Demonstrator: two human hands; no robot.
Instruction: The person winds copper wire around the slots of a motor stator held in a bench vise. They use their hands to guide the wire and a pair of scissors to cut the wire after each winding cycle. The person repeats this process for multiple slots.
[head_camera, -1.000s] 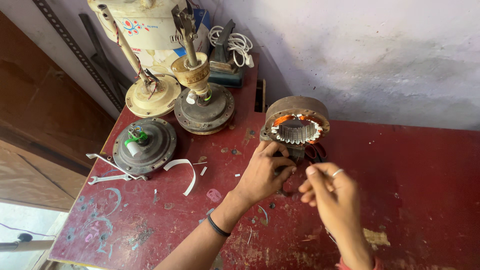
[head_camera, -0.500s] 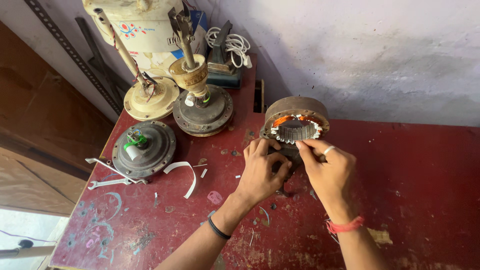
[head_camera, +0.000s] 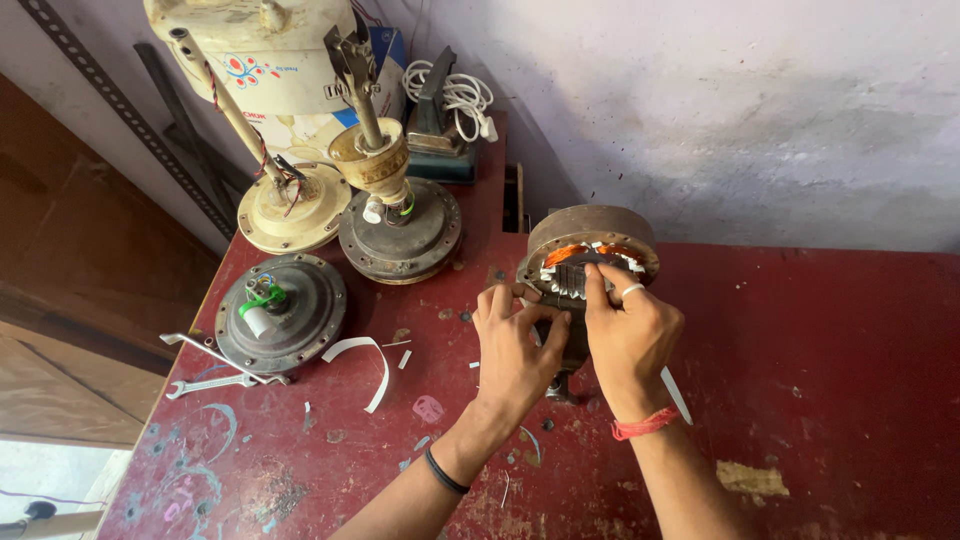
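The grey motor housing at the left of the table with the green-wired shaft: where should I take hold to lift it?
Grip the grey motor housing by its round outer rim, coming straight down from above with fingers on opposite edges. It lies flat, and the centre shaft carries loose green and white wiring. Avoid the near-left edge, where a spanner lies.

Four fan motors (head_camera: 588, 262), perhaps two spanners (head_camera: 215, 383)

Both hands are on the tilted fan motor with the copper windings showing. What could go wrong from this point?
1. The fan motor stands tilted on its edge, steadied only by the left hand and right hand; it might roll or tip.
2. Fingertips press near the exposed copper windings; thin wire could get nicked.
3. The white strip under the right wrist may get brushed away.
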